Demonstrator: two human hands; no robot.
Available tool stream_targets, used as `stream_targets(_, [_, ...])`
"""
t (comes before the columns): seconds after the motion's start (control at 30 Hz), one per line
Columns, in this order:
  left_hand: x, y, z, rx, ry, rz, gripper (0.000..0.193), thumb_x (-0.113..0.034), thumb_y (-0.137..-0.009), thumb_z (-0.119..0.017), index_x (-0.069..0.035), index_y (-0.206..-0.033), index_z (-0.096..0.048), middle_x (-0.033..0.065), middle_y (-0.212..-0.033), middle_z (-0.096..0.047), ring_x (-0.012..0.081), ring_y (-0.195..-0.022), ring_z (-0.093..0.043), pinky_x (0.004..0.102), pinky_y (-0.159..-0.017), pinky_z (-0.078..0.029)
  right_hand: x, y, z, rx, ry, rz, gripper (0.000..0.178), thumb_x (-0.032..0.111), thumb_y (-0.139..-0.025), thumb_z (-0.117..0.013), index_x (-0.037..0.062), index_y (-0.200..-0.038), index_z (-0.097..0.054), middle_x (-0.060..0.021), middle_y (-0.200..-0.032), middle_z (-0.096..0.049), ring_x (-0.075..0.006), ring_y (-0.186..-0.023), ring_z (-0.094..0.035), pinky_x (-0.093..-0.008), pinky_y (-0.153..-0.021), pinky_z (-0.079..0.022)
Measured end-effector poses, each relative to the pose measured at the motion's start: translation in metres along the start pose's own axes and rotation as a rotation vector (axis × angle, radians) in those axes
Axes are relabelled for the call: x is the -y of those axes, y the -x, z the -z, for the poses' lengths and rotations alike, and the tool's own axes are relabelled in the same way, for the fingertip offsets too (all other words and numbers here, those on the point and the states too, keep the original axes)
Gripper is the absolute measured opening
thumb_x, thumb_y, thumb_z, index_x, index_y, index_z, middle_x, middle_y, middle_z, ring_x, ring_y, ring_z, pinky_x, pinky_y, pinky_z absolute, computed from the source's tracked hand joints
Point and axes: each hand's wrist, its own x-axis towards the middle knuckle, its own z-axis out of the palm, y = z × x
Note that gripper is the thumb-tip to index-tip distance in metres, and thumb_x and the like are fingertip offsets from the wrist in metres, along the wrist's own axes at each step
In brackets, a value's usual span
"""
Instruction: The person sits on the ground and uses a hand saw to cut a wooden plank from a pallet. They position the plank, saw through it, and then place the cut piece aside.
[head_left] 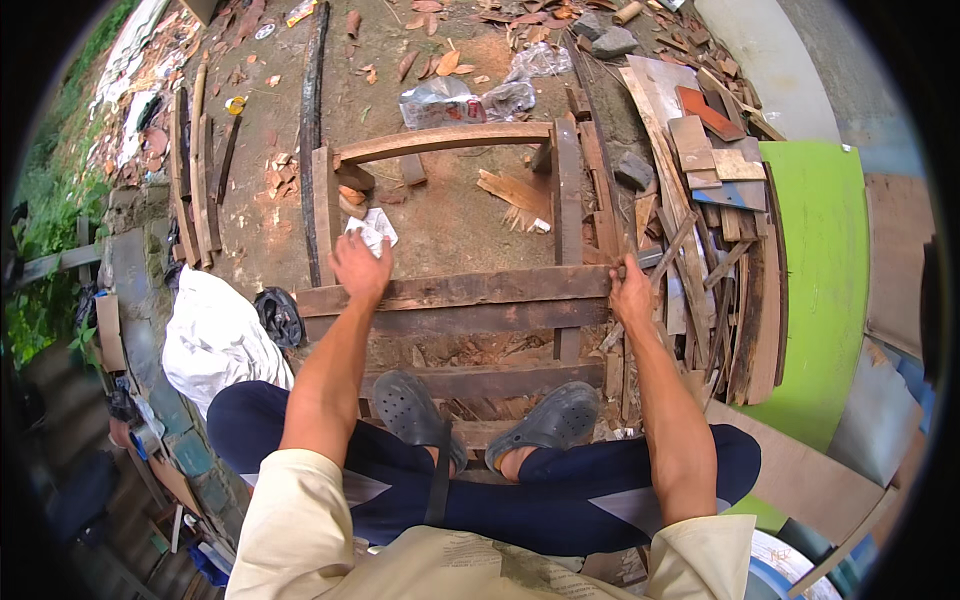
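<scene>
A weathered wooden plank [490, 288] lies crosswise over a wooden frame [566, 215] on the ground. My right hand [632, 290] is closed around the plank's right end, thumb on top. Near its left end, my left hand [362, 266] rests with fingers spread, reaching past the far edge beside the frame's left rail [326, 215]. A crumpled white paper [372, 231] lies just beyond those fingertips. Closer to me, a second board [470, 320] runs right along the plank, and another board [490, 381] lies by my feet.
Stacked scrap wood [735, 270] lines the right side, beside a green panel [815, 290]. A white sack [222, 330] and a black plastic bag [280, 316] lie at left. Beyond the frame are clear plastic [440, 103], stones [613, 42] and dry leaves. My dark clogs [548, 418] stand close behind the boards.
</scene>
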Motion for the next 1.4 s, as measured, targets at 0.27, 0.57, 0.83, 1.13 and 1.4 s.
stream_targets(0.27, [0.226,-0.023,-0.017,0.56,0.549,0.631,0.096,-0.065,-0.093,-0.056,0.018,-0.142,-0.046,0.0349,-0.149,-0.048,0.0463,-0.14,-0.047,0.0469,-0.116,-0.037,-0.042,0.019,-0.031,-0.074,-0.195,-0.153,0.032,0.03,-0.098,-0.068,0.0061,-0.117,-0.058,-0.0248,-0.107,-0.07,-0.0448,-0.106,-0.066,-0.0487,-0.091,-0.049])
stream_targets(0.57, [0.193,-0.009,0.017,0.523,0.425,0.613,0.095,-0.071,-0.08,-0.071,0.019,-0.108,-0.068,0.03,-0.108,-0.071,0.0383,-0.094,-0.073,0.0444,-0.078,-0.06,-0.061,0.038,-0.032,-0.047,-0.114,-0.152,0.03,0.029,-0.096,-0.071,0.0093,-0.116,-0.06,-0.0183,-0.109,-0.07,-0.0376,-0.107,-0.067,-0.0431,-0.095,-0.05])
stream_targets(0.83, [0.186,-0.01,0.048,0.43,0.426,0.549,0.084,-0.064,-0.078,-0.079,0.018,-0.095,-0.072,0.0248,-0.092,-0.074,0.0341,-0.077,-0.074,0.0416,-0.066,-0.06,-0.067,0.027,-0.053,-0.093,-0.292,-0.208,0.027,0.019,-0.094,-0.074,0.006,-0.114,-0.062,-0.0091,-0.103,-0.072,-0.0234,-0.1,-0.068,-0.0362,-0.093,-0.051])
stream_targets(1.13, [0.203,-0.007,0.025,0.553,0.471,0.519,0.088,-0.065,-0.079,-0.076,0.018,-0.106,-0.071,0.028,-0.1,-0.074,0.0353,-0.09,-0.075,0.0412,-0.082,-0.058,-0.064,0.031,-0.046,-0.127,-0.151,-0.19,0.026,0.024,-0.09,-0.077,0.0112,-0.109,-0.065,-0.0119,-0.099,-0.073,-0.0274,-0.099,-0.069,-0.0383,-0.091,-0.051])
stream_targets(1.4, [0.228,-0.006,0.008,0.506,0.447,0.501,0.067,-0.057,-0.084,-0.073,-0.001,-0.12,-0.074,0.0245,-0.12,-0.072,0.0374,-0.12,-0.067,0.0407,-0.104,-0.049,-0.064,0.03,-0.056,-0.147,-0.23,-0.162,0.027,0.023,-0.09,-0.076,0.0107,-0.112,-0.065,-0.0084,-0.102,-0.073,-0.0251,-0.1,-0.069,-0.0367,-0.093,-0.051])
